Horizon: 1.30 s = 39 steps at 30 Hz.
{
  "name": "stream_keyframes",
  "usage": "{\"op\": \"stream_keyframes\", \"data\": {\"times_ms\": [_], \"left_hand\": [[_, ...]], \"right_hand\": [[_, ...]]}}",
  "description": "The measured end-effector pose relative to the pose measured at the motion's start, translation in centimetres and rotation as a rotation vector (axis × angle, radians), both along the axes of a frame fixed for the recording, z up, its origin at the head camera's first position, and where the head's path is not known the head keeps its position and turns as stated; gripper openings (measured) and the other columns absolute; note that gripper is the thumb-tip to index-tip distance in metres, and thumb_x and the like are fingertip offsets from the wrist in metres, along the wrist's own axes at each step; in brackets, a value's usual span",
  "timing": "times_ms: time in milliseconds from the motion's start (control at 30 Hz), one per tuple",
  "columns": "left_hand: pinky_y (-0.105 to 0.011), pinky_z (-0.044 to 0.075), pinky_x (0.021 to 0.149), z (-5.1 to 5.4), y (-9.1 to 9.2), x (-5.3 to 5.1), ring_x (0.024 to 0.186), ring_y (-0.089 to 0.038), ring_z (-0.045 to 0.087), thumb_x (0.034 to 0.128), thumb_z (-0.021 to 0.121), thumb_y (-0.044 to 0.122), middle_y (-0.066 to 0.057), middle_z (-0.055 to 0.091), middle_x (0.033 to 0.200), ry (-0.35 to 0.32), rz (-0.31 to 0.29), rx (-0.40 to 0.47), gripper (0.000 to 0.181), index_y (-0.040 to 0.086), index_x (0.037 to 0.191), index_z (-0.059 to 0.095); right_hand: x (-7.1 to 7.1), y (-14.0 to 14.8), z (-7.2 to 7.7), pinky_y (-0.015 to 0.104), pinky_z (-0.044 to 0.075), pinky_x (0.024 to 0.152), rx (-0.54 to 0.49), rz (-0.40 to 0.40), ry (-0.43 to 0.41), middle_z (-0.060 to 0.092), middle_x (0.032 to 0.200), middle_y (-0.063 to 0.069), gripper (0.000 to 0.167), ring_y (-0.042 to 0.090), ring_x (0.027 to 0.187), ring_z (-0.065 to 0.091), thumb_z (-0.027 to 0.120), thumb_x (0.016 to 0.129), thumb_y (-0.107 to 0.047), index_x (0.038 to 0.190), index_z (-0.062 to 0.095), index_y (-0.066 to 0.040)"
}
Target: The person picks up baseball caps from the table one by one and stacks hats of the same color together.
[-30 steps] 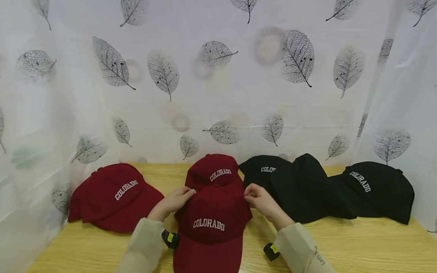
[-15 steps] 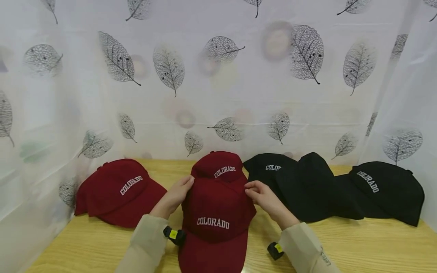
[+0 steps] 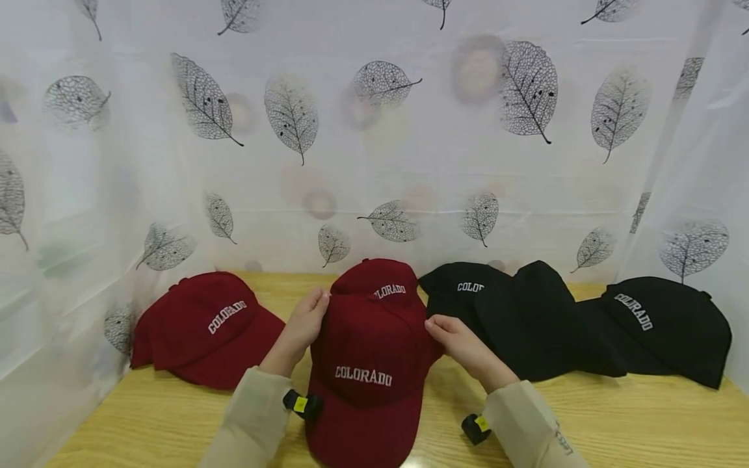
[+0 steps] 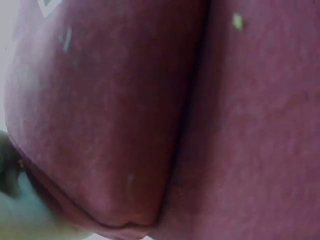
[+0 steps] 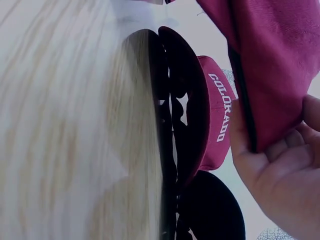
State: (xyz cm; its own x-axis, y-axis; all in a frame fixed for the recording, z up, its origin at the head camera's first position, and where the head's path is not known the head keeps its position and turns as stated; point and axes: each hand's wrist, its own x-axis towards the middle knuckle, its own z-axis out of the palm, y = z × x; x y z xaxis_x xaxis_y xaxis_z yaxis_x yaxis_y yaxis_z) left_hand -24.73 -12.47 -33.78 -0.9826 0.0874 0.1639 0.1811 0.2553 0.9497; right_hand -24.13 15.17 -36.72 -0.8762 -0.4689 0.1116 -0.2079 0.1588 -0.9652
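Note:
A dark red baseball cap with white COLORADO lettering is held between my two hands, its brim toward me. My left hand grips its left edge, and my right hand pinches its right edge. In the right wrist view the thumb and fingers of the right hand close on the cap's edge. Red cloth of the same cap fills most of the left wrist view. Right behind it stands another red cap, partly covered, its lettering cut off at the left.
To the left, overlapping red caps rest on the wooden table. Several black caps overlap along the right side. A white curtain with leaf prints hangs behind and at the sides.
Both hands have shifted the held cap, and it now hides the first letters on the red cap behind. The left hand is higher on the cap's side. The head view has shifted slightly.

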Motion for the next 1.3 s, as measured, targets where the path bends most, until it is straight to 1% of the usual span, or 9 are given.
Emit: {"op": "stream_keyframes", "data": {"times_ms": [100, 367, 500, 700, 833, 967, 1033, 1167, 1300], "left_hand": [[-0.03, 0.033, 0.063, 0.0, 0.1, 0.0, 0.071, -0.017, 0.04, 0.0962, 0.034, 0.013, -0.005, 0.041, 0.075, 0.024, 0.033, -0.059, 0.02, 0.002, 0.084, 0.045], [-0.03, 0.035, 0.063, -0.2, 0.1, -0.2, 0.071, -0.017, 0.043, 0.0951, 0.038, 0.013, -0.005, 0.046, 0.075, 0.108, 0.064, -0.145, 0.019, 0.003, 0.083, 0.049], [-0.031, 0.035, 0.063, -0.7, 0.0, -0.5, 0.071, -0.018, 0.043, 0.0952, 0.038, 0.012, -0.006, 0.046, 0.074, 0.113, 0.074, -0.162, 0.019, 0.003, 0.084, 0.05], [-0.031, 0.035, 0.061, -1.0, -0.3, -0.7, 0.068, -0.02, 0.042, 0.0943, 0.038, 0.01, -0.007, 0.043, 0.07, 0.133, 0.152, -0.221, 0.019, 0.003, 0.078, 0.047], [-0.031, 0.034, 0.059, -1.0, -0.5, -0.6, 0.065, -0.019, 0.041, 0.0937, 0.039, 0.009, -0.007, 0.042, 0.068, 0.139, 0.153, -0.238, 0.019, 0.003, 0.077, 0.046], [-0.031, 0.034, 0.059, -1.2, -0.8, -0.6, 0.064, -0.019, 0.041, 0.0932, 0.041, 0.009, -0.006, 0.043, 0.068, 0.115, 0.152, -0.245, 0.018, 0.003, 0.077, 0.047], [-0.03, 0.035, 0.059, -1.3, -0.8, -0.7, 0.065, -0.019, 0.042, 0.093, 0.041, 0.009, -0.006, 0.044, 0.068, 0.093, 0.154, -0.249, 0.018, 0.002, 0.078, 0.048], [-0.031, 0.036, 0.06, -1.7, -1.0, -0.9, 0.068, -0.02, 0.044, 0.0922, 0.043, 0.009, -0.008, 0.048, 0.073, 0.042, 0.151, -0.265, 0.016, 0.001, 0.081, 0.051], [-0.033, 0.039, 0.062, -2.2, -1.2, -1.1, 0.072, -0.021, 0.048, 0.0907, 0.046, 0.009, -0.01, 0.053, 0.08, -0.003, 0.152, -0.319, 0.013, 0.001, 0.086, 0.055]], "right_hand": [[0.1, 0.0, 0.1, 0.031, 0.046, 0.06, 0.002, -0.016, 0.003, 0.055, 0.071, 0.005, 0.028, 0.014, 0.063, 0.054, 0.037, 0.096, -0.016, 0.083, 0.051, 0.004], [0.2, -0.2, 0.3, 0.03, 0.045, 0.058, 0.026, -0.049, -0.006, 0.054, 0.068, 0.004, 0.027, 0.014, 0.061, 0.053, 0.038, 0.096, -0.016, 0.082, 0.051, 0.003], [0.4, -0.3, 0.3, 0.031, 0.045, 0.06, 0.046, -0.089, -0.016, 0.053, 0.069, 0.004, 0.025, 0.016, 0.063, 0.053, 0.041, 0.095, -0.016, 0.084, 0.052, 0.004], [0.6, -0.4, 0.3, 0.032, 0.044, 0.065, 0.053, -0.157, -0.036, 0.049, 0.079, 0.005, 0.016, 0.016, 0.068, 0.048, 0.043, 0.093, -0.01, 0.098, 0.048, 0.005], [0.5, -0.4, 0.1, 0.03, 0.039, 0.06, 0.061, -0.182, -0.027, 0.044, 0.071, 0.004, 0.004, 0.015, 0.061, 0.041, 0.044, 0.089, -0.001, 0.092, 0.044, 0.002], [0.3, -0.4, -0.1, 0.029, 0.038, 0.059, 0.077, -0.167, -0.006, 0.043, 0.07, 0.003, 0.005, 0.016, 0.062, 0.041, 0.045, 0.086, 0.004, 0.083, 0.042, 0.002], [0.2, -0.3, -0.2, 0.03, 0.04, 0.062, 0.094, -0.145, 0.001, 0.045, 0.073, 0.004, 0.002, 0.016, 0.066, 0.043, 0.044, 0.086, 0.004, 0.085, 0.045, 0.005], [0.1, -0.2, -0.3, 0.036, 0.044, 0.07, 0.125, -0.107, -0.001, 0.052, 0.083, 0.007, 0.014, 0.017, 0.076, 0.048, 0.044, 0.089, -0.002, 0.094, 0.051, 0.009], [0.3, -0.2, -0.2, 0.042, 0.044, 0.078, 0.151, -0.086, -0.012, 0.056, 0.094, 0.012, 0.023, 0.021, 0.086, 0.051, 0.042, 0.091, -0.005, 0.1, 0.054, 0.013]]}}
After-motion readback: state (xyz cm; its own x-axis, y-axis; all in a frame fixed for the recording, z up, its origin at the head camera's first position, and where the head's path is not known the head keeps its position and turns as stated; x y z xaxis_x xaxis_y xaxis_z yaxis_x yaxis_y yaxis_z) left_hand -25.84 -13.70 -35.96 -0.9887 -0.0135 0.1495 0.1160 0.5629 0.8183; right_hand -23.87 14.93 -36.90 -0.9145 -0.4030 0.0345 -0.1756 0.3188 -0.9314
